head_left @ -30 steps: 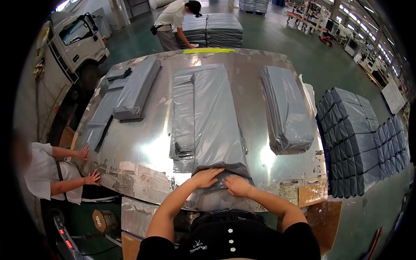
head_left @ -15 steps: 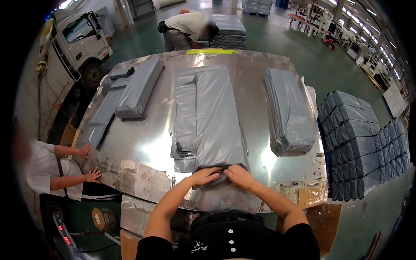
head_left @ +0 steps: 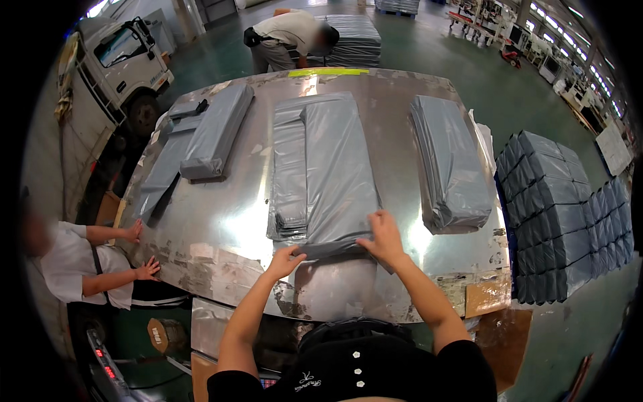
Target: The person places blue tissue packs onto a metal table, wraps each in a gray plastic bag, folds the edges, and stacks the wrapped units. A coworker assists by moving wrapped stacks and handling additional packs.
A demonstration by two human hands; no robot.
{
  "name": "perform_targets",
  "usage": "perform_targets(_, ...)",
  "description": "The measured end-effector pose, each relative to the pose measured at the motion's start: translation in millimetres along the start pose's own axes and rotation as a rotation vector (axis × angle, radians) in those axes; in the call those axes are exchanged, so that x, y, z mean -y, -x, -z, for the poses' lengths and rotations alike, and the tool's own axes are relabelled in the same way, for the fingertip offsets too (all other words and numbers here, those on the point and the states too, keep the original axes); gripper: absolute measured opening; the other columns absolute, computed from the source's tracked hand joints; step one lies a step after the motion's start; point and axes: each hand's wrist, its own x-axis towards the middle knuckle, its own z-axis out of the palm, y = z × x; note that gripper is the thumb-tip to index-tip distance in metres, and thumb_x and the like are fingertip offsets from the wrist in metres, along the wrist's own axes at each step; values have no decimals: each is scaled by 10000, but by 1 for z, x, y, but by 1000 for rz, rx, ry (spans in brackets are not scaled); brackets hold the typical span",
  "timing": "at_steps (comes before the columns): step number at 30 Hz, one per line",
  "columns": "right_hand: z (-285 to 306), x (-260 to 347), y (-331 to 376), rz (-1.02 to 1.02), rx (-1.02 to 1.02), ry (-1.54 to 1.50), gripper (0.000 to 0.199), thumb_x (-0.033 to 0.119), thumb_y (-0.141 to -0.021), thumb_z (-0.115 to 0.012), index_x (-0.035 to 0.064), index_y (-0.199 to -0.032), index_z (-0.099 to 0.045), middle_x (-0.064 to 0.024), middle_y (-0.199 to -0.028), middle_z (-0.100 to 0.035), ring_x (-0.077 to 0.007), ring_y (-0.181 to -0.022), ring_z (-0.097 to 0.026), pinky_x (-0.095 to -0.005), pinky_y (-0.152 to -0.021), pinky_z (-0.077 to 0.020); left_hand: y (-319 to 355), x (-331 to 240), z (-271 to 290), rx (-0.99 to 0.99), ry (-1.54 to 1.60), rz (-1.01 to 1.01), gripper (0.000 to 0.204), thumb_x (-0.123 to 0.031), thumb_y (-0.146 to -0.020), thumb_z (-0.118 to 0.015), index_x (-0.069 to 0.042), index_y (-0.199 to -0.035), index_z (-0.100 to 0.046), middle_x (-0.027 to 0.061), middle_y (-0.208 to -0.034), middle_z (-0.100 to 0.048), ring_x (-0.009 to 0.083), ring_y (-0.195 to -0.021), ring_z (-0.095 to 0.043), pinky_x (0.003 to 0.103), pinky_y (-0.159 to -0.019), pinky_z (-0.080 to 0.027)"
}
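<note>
Head view, looking down over a worker's own forearms at a wide metal bench (head_left: 221,234) in a factory hall: both hands meet at the near end of a long stack of grey plastic bags (head_left: 338,167) lying in the middle of the bench. The left hand (head_left: 287,260) pinches the near edge of the top bag from below and to the left, fingers closed on the folded lip; the right hand (head_left: 383,238) lies flat with spread fingers on the stack's near right corner, pressing rather than gripping. The stack's long axis runs straight away from the worker toward the far edge of the bench, so the bags stretch out ahead of both hands, with the right hand resting higher on the pile and the left slightly nearer the body. A thinner pile of bags (head_left: 288,174) lies touching the stack's left side, parallel to it. Well apart to the right sits another thick grey bundle (head_left: 452,164), also pointing away; to the left, a further bundle (head_left: 216,130) lies angled beside flat sheets. At the bench's left edge a second person (head_left: 74,268) in a white shirt rests both hands on the metal. Beyond the far edge a third person (head_left: 288,33) bends over more stacked bags. Folded grey packs (head_left: 562,214) are lined up on the floor at right, and a white truck (head_left: 124,57) stands at upper left.
</note>
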Motion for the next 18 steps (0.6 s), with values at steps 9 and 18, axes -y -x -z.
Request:
perform_targets(9,62,-39,102,93,222,-57,459,250,-685,-796,63,-1041,-576,-119,-1092,-528,-297,-1022,-511,-419,-871,-404,0,2,-9,-120,89,-24,230,-187,-867,-669,9,-981,-632,87,-852,-658,149,-797,-588,304,-717,-471)
perform_targets(18,11,-96,85,-326,-225,-408,85,73,-826,-642,33,-875,-586,-75,-813,-582,-210,-808,-567,-325,-746,-448,-2,19,-13,-254,154,-43,199,-124,-896,-609,15,-812,-494,82,-810,-533,196,-793,-511,302,-773,-413)
